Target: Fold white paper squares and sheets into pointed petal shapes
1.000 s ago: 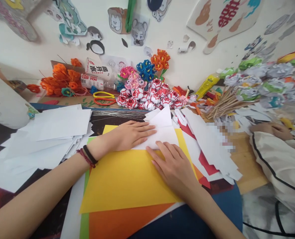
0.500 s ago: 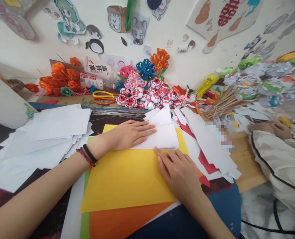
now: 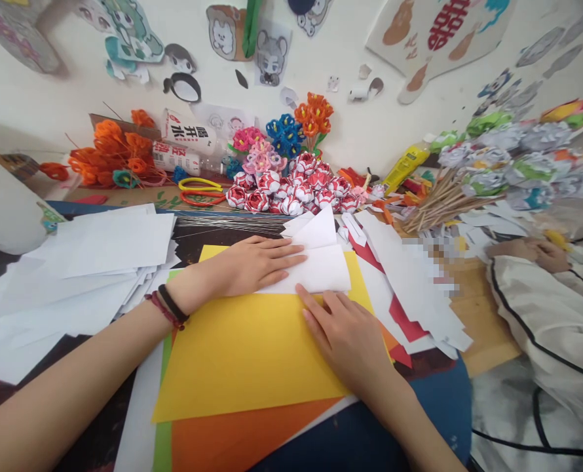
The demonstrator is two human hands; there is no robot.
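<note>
A folded white sheet of paper (image 3: pixel 327 267) lies across the far part of a yellow sheet (image 3: pixel 252 354). My left hand (image 3: pixel 252 265) rests flat on the white paper, fingers stretched to the right. At the paper's near edge, the extended index finger of my right hand (image 3: pixel 345 334) touches it; the other fingers are loosely bent over the yellow sheet, with nothing held. An orange sheet (image 3: pixel 232 439) and a green sheet (image 3: pixel 164 439) show from under the yellow one. Just beyond the folded paper stands a pointed white paper piece (image 3: pixel 316 229).
White paper stacks lie at left (image 3: pixel 114 246) and right (image 3: pixel 404 282). Behind are red-and-white paper flowers (image 3: pixel 296 187), orange flowers (image 3: pixel 109 157) and thin wires (image 3: pixel 227 224). On the right, paper flowers on sticks (image 3: pixel 439 200) lie near another person's hands (image 3: pixel 532 252).
My right index finger has slid slightly left along the near edge of the white paper. My left hand stays flat on it. The whole view has shifted a little.
</note>
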